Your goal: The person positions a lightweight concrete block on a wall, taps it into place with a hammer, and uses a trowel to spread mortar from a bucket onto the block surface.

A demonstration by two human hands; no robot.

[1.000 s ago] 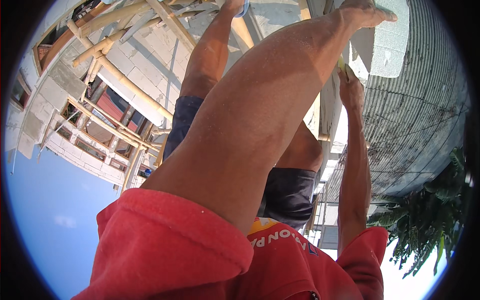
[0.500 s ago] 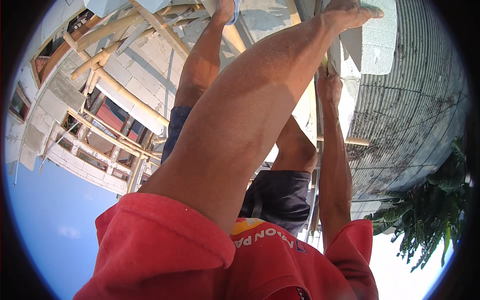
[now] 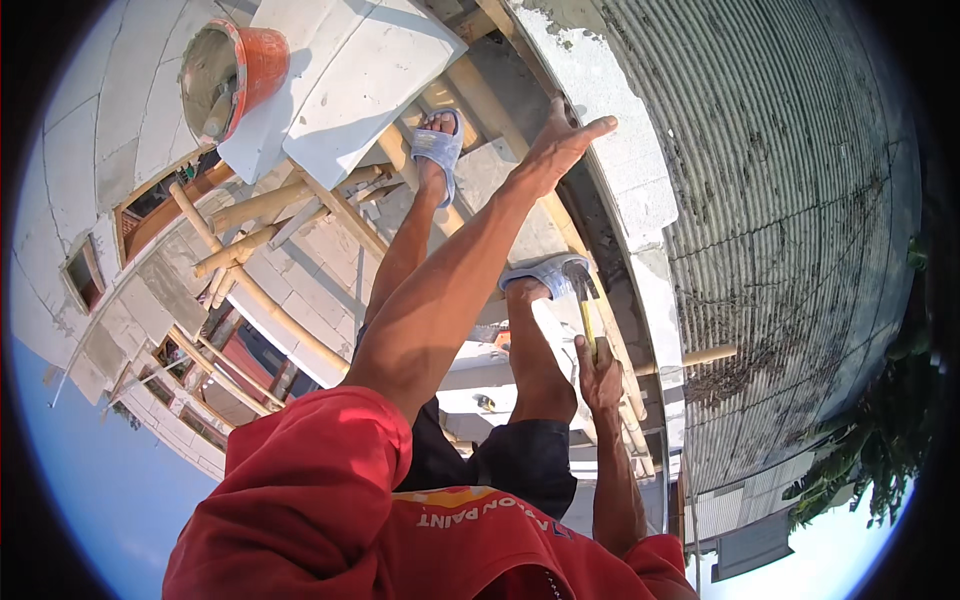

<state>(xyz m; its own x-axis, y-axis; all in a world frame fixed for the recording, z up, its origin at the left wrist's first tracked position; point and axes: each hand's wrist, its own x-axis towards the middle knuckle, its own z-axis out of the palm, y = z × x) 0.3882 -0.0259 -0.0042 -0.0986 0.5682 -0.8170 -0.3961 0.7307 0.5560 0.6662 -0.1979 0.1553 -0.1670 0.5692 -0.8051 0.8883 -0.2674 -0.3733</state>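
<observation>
My left hand (image 3: 560,148) reaches far across to the inner edge of a white block wall (image 3: 632,165). Its thumb sticks out toward the wall and its fingers are apart; whether it touches the block I cannot tell. Closer to me, my right hand (image 3: 600,378) is wrapped round the yellow handle of a hammer (image 3: 590,315). The dark head of this tool is beside my right foot's blue sandal (image 3: 545,272), its exact shape hard to make out. Another blue sandal (image 3: 437,150) is on my left foot, on the scaffold.
An orange bucket (image 3: 262,75) with grey residue and a tool inside stands at upper left, beside pale boards (image 3: 370,85). Bamboo poles (image 3: 285,320) and planks form the scaffold, with gaps showing below. Beyond the wall slopes a corrugated roof (image 3: 790,190).
The view has shifted, bringing the bucket and both sandals into sight. My left hand has come off the white block's top to its inner edge. The hammer in my right hand now shows more fully.
</observation>
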